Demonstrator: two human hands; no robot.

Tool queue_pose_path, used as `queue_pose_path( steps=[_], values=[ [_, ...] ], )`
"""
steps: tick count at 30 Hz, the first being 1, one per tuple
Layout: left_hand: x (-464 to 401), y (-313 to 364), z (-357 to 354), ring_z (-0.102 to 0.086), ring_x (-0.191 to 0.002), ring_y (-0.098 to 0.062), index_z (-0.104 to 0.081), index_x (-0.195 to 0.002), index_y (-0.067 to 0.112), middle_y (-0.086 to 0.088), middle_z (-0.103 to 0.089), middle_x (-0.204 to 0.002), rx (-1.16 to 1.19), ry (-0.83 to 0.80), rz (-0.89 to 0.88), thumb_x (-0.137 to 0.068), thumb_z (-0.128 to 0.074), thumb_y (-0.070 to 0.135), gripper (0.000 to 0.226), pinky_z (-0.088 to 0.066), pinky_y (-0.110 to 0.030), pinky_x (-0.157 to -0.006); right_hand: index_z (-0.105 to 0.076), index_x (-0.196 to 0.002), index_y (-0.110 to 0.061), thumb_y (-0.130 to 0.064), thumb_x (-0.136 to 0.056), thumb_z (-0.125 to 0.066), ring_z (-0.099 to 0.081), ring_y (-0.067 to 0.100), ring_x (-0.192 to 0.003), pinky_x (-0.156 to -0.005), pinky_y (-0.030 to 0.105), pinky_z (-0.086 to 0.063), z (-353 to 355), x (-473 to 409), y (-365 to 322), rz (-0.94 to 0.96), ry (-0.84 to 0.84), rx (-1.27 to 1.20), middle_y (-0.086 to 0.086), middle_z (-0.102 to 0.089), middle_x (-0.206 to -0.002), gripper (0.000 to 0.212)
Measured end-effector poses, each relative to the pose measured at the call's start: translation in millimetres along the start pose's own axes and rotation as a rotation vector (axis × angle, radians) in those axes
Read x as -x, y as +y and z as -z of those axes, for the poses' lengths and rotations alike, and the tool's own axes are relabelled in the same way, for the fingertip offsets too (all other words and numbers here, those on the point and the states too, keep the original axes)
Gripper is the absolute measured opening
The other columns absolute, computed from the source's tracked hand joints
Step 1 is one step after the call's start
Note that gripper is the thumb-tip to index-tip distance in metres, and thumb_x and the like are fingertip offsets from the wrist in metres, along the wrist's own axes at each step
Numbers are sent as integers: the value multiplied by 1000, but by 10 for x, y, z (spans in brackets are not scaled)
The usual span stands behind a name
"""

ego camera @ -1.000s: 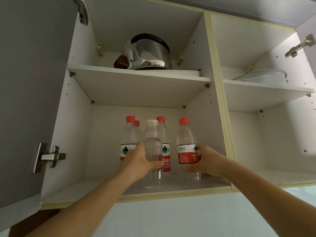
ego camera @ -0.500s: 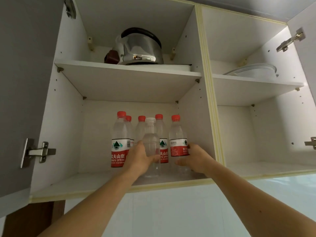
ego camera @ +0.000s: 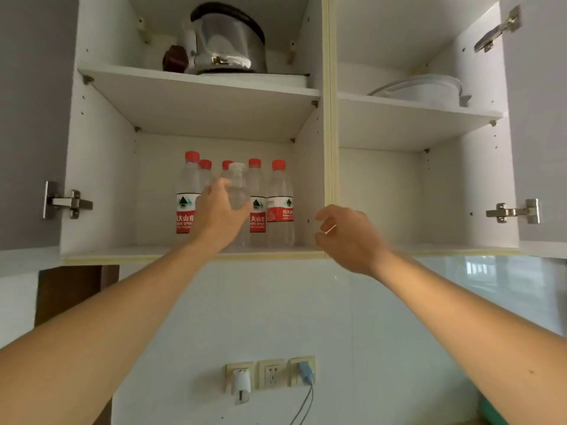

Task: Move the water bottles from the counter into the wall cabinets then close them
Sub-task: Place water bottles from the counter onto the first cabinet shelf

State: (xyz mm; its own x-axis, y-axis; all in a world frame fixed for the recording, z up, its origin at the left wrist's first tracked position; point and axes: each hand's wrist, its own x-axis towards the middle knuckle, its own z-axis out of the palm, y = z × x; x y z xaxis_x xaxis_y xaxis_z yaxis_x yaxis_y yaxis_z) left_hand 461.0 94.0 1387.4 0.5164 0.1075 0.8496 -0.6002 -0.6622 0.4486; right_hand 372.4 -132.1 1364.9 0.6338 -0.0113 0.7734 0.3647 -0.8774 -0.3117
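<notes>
Several water bottles with red caps and red labels stand on the lower shelf [ego camera: 122,251] of the left wall cabinet. Among them is a clear unlabelled bottle with a white cap [ego camera: 237,185]. My left hand [ego camera: 219,214] is wrapped around that white-capped bottle, which stands upright on the shelf. The rightmost red-capped bottle [ego camera: 279,204] stands free. My right hand [ego camera: 346,237] hovers outside the cabinet in front of the divider, fingers loosely curled and empty. Both cabinet doors are swung wide, the left door [ego camera: 30,118] and the right door [ego camera: 540,118].
A steel kettle [ego camera: 227,41] sits on the upper left shelf, a white lidded dish [ego camera: 429,90] on the upper right shelf. The lower right compartment [ego camera: 383,197] holds nothing visible. Wall sockets with plugs [ego camera: 271,374] are on the tiled wall below.
My right hand has let go of the rightmost red-capped bottle and drawn back out of the cabinet to the right. My left hand stays on the white-capped bottle. The view has pulled back and down.
</notes>
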Motion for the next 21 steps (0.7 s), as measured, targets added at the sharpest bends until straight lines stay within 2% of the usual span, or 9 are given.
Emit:
queue_pose_path(
  steps=[2,4,7,11,13,16,18,19,21],
  values=[
    [204,197,-27,-57,-104,-18,-51,-135,15,-3,-63,-118,52,17,-37,-92,-71,40,54,-42,-24,-78,-67,-112,-15,-17,-91,-62,-63,20,-94,-72,24,-47,92,208,105,43,-15,-14,-2,-65,-98,22],
    [468,391,-76,-58,-96,-12,-55,-129,17,0,-64,-109,91,3,-77,-93,-69,39,45,-43,-20,-76,-66,-120,-17,-21,-91,-65,-63,19,-96,-78,27,-49,167,433,265,69,-50,-27,-3,-64,-102,29],
    [878,630,-125,-57,-83,-6,-59,-118,16,-1,-65,-98,158,-11,-105,-93,-70,34,33,-42,-12,-68,-66,-122,-18,-25,-90,-65,-64,19,-97,-85,32,-52,218,763,481,38,-79,-42,-3,-66,-103,33],
    [1370,812,-186,-60,-78,-6,-61,-114,18,10,-61,-89,182,-142,-85,-95,-67,37,28,-54,-29,-68,-67,-120,-17,-24,-88,-65,-65,18,-96,-87,33,-54,190,1260,717,-30,-166,-104,-3,-67,-103,33],
    [1589,835,-244,-62,-75,-7,-63,-111,18,10,-63,-87,189,-194,-57,-95,-67,37,25,-57,-32,-67,-67,-121,-18,-24,-89,-65,-65,16,-95,-86,31,-54,187,1504,848,-63,-194,-126,-4,-67,-103,32],
    [1971,831,-351,-65,-76,-11,-65,-107,17,6,-66,-89,184,-299,-1,-95,-65,38,24,-57,-31,-64,-66,-123,-19,-25,-91,-65,-65,13,-96,-82,23,-49,170,1883,1021,-140,-226,-149,-6,-66,-105,33],
    [2248,792,-410,-68,-75,-17,-63,-111,19,4,-67,-91,205,-375,61,-96,-65,39,25,-58,-30,-57,-66,-123,-20,-26,-91,-65,-64,9,-93,-74,12,-45,137,2157,1105,-211,-253,-164,-6,-67,-105,32],
    [2395,760,-429,-69,-74,-18,-62,-113,20,3,-67,-92,212,-408,104,-96,-65,39,26,-59,-31,-56,-66,-122,-20,-26,-92,-65,-63,5,-90,-69,5,-42,119,2296,1129,-247,-266,-172,-6,-67,-105,31],
    [2722,675,-437,-69,-71,-16,-60,-114,23,3,-67,-95,215,-471,202,-97,-64,40,24,-59,-32,-58,-67,-120,-21,-27,-92,-65,-60,-4,-83,-64,1,-41,82,2579,1130,-301,-304,-180,-7,-67,-102,29]
  ],
)
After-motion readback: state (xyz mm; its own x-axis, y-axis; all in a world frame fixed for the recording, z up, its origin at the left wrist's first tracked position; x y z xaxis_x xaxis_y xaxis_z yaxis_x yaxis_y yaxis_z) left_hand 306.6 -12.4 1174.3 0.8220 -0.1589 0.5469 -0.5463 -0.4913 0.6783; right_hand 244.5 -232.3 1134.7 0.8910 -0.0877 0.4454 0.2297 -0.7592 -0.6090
